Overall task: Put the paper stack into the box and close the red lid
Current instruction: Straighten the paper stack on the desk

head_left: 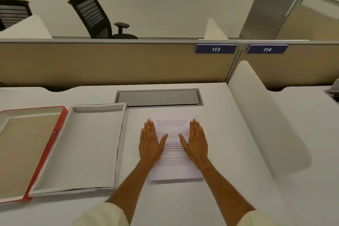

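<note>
my left hand (150, 143) and my right hand (196, 143) both lie flat, palms down, on the paper stack (174, 170), fingers straight and close together, thumbs angled inward toward each other. neither hand is gripping anything; they only press on the top sheet. the left hand covers the stack's left edge, its outer side spilling over onto the white desk (183, 203), while the right hand sits nearer the stack's right edge. between my thumbs a strip of printed text shows, and more lines of print run beyond my fingertips and back by my wrists. the stack lies square to me, its near edge under my forearms.

just beside my left hand, apart from the paper, sits the box (82, 148), open, white inside, tilted a little so its far corner leans toward my hands. on the far side of the box from my hands, touching or overlapping its left wall, lies the red lid (55, 137), turned inside up, with a tan interior. past my fingertips, a grey recessed cover (158, 98) is set into the desk. my cream sleeves (102, 216) show at the bottom.
</note>
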